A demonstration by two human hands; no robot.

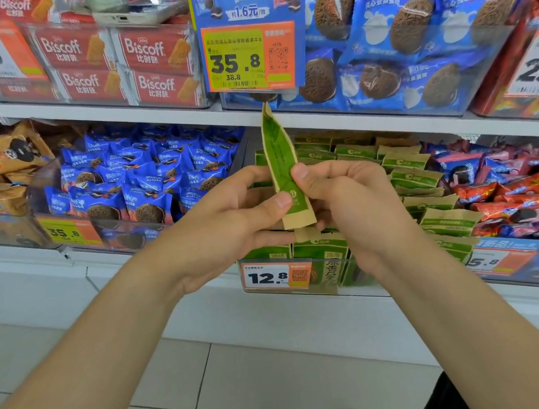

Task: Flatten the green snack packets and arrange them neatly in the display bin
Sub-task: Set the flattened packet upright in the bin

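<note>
One green and tan snack packet (279, 155) stands upright in front of me, seen nearly edge-on, its tip reaching up to the shelf edge. My left hand (229, 219) pinches its lower part, thumb on the front. My right hand (345, 195) grips the same packet from the right side, thumb against its edge. Behind and below my hands is the clear display bin (325, 282) with several more green packets (417, 176) lying in rough rows; those at the right sit tilted.
A 12.8 price tag (277, 275) is fixed on the bin front. Blue cookie packets (143, 182) fill the bin to the left, red and blue ones (524, 193) the bin to the right. An upper shelf (335, 118) with a hanging 35.8 sign (251, 57) overhangs.
</note>
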